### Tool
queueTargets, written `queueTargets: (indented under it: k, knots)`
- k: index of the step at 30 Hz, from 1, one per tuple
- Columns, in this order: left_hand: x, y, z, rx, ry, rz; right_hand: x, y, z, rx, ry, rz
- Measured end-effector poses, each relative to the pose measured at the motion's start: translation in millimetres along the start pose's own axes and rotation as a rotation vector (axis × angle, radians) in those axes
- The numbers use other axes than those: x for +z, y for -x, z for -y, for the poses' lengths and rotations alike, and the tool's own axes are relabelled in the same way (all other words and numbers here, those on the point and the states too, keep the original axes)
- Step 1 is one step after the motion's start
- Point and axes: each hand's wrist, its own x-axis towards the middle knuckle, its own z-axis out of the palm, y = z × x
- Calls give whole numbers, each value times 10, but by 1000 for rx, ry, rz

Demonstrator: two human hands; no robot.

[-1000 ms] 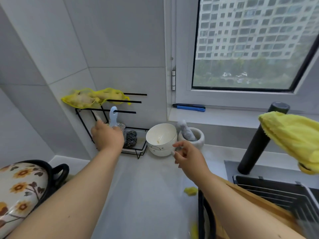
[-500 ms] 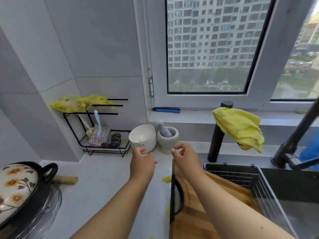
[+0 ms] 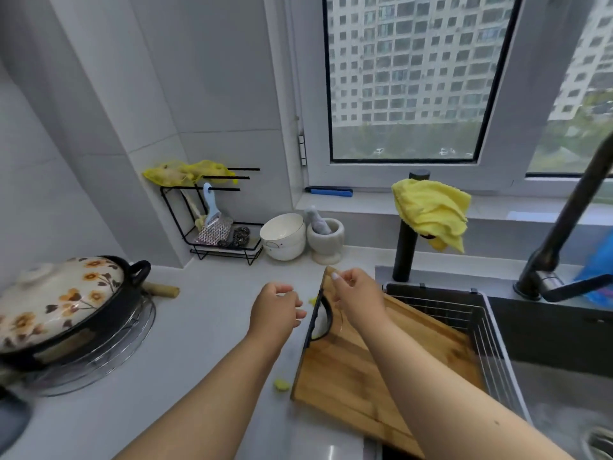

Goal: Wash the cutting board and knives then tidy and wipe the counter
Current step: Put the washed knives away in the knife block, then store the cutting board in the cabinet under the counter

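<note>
A kitchen counter [image 3: 205, 327] seen from above, with two bare forearms reaching in from the bottom of the frame. The left hand [image 3: 277, 312] hovers over the counter at centre, fingers loosely curled and holding nothing. The right hand [image 3: 356, 300] is just right of it, above the far end of the board [image 3: 371, 370]; its thumb and forefinger are close together, fingers bent, and I cannot tell whether it pinches anything or touches the board.

The board is wooden and lies tilted at lower centre – its left edge on the counter, its right side over the black wire basket [image 3: 464, 313] in the sink [image 3: 560, 333]. A black handle [image 3: 323, 318] curves at its left edge. Small yellow scraps [image 3: 281, 385] lie on the counter beside the board.

At centre, near the wall, stand a white bowl [image 3: 283, 235] and just right of it a stone mortar [image 3: 326, 239] with a pestle inside. Left of them a black wire rack [image 3: 219, 220] holds a grater and scourers, with a yellow cloth over its top bars. A flowered pot [image 3: 63, 300] sits at the left edge on a wire trivet. Right of centre a yellow towel [image 3: 431, 210] hangs over a black post, and a black tap [image 3: 564, 227] rises at the right edge – behind it, a window
</note>
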Motion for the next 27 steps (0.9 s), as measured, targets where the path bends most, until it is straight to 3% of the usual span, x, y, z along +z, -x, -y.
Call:
queueTargets:
  k: [8,14,20,24,27]
  knots:
    - [-124,993,303,-55,60,-211,-250,750,-214,14,-108,217]
    - [-403,1728,626,-118,61,-348,-65,1392,-328,44,-147,400]
    - [-899,2282,1047,-199,-97,-462,243,1989,-478,169,-190,582]
    - [-1285,2601,1410,-271,-257,-432,551,2374,-728,296,-147,662]
    - [-1541,2889,1659,-326,-266,-362,773,2710,-891,501,-115,713]
